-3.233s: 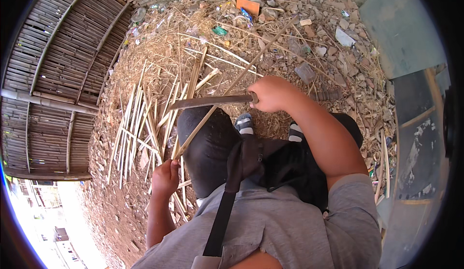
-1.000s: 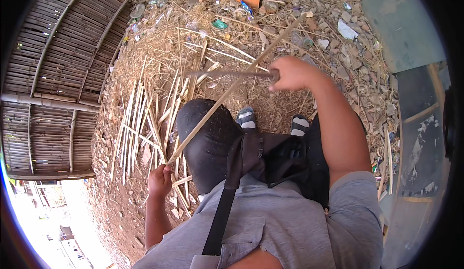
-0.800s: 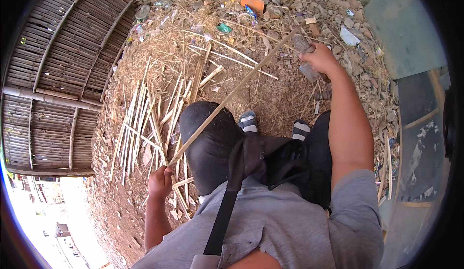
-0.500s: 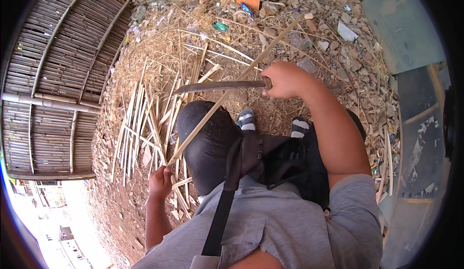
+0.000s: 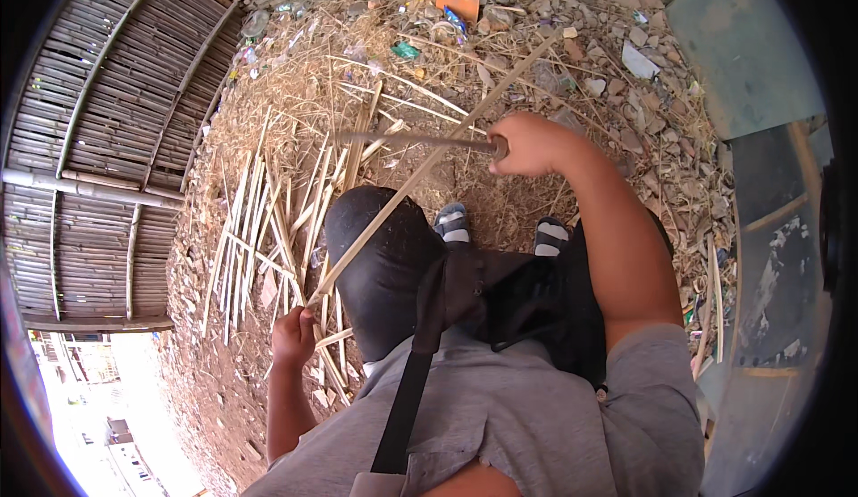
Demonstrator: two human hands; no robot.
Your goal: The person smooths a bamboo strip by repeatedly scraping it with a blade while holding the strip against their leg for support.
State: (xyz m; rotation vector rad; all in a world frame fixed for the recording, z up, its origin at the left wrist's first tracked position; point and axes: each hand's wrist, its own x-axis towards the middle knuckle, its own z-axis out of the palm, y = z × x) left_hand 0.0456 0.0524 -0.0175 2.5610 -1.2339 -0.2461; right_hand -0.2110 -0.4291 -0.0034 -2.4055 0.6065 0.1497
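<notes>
My left hand (image 5: pixel 293 336), closed at the lower left, grips the near end of a long pale bamboo strip (image 5: pixel 375 231). The strip slants across my left knee (image 5: pixel 375 273) toward the far right. In my right hand (image 5: pixel 534 145), fingers wrapped round its handle, is a machete (image 5: pixel 393 138) with a long dark blade. Its blade points left and crosses the strip beyond my knee, looking thin and slightly blurred. Whether blade and strip touch, I cannot tell.
Several split bamboo strips (image 5: pixel 255 229) lie on the ground to the left. Dry straw, stones and litter such as a green plastic scrap (image 5: pixel 405 49) cover the far ground. A bamboo slat wall (image 5: pixel 89 77) stands left, grey-green panels (image 5: pixel 746 50) right. My sandalled feet (image 5: pixel 453 224) are below.
The machete's blade has shifted slightly away from me and turned, so it looks narrower. My left hand and the bamboo strip have barely moved.
</notes>
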